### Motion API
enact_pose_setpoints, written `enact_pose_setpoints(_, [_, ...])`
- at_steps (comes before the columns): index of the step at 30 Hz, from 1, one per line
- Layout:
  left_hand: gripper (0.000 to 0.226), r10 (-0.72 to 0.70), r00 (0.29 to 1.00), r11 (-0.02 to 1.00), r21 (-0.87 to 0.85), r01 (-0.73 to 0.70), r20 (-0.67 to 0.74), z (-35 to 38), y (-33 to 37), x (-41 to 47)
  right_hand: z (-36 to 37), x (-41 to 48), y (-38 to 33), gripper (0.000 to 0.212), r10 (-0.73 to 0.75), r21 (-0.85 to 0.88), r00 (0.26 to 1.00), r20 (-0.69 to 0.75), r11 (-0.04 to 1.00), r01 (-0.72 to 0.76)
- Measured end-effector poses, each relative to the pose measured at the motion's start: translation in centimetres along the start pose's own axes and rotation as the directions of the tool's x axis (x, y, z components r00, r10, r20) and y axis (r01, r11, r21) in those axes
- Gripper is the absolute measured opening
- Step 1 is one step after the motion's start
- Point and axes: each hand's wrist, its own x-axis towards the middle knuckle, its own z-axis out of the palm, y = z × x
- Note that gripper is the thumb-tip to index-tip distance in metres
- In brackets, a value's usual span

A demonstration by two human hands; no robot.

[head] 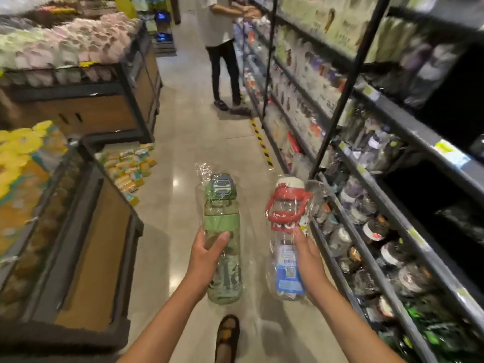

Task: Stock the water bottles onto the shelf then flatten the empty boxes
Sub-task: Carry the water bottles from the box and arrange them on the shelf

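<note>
Stocking step: carrying two wrapped bottles.
Held upright just beside the shelf: green bottle in curled left grip, red-capped bottle in curled right grip. Next, likely turning toward a free gap there.

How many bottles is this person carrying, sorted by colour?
Green bottle: 1, held in the left hand
Red-capped clear bottle: 1, held in the right hand
Total: 2
</note>
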Motion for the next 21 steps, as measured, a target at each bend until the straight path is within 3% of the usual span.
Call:
enact_pose_setpoints(3, [0.047,0.019,0.995,1.000,0.013,-0.021,0.096,1.6,1.7,5.5,-0.6,3.5,-0.2,0.094,-0.041,0.043,0.996,-0.075,0.998,0.044])
enact_pose_setpoints(4, [0.052,0.016,0.990,0.999,0.027,-0.020,0.139,2.4,2.2,7.1,-0.9,4.3,-0.8,0.093,-0.039,0.048,0.992,-0.124,0.998,0.045])
enact_pose_setpoints(7, [0.066,0.003,0.961,0.997,0.072,-0.024,0.276,5.3,3.0,11.7,-2.1,5.4,-3.6,0.038,-0.050,0.014,0.966,-0.254,0.998,0.055])
enact_pose_setpoints(10, [0.077,-0.024,0.912,0.993,0.113,-0.025,0.410,9.0,3.2,14.6,-3.9,5.5,-4.8,0.012,-0.027,0.045,0.920,-0.391,0.998,0.049])
enact_pose_setpoints(14, [0.084,-0.042,0.843,0.993,0.118,-0.026,0.536,15.3,3.8,16.4,-7.4,6.2,-4.5,0.021,-0.041,0.082,0.844,-0.534,0.992,0.100])
enact_pose_setpoints(21, [0.065,-0.007,0.673,0.993,0.086,-0.084,0.739,26.9,4.7,17.2,-14.1,5.1,-6.8,0.081,-0.051,0.127,0.714,-0.698,0.973,0.194])
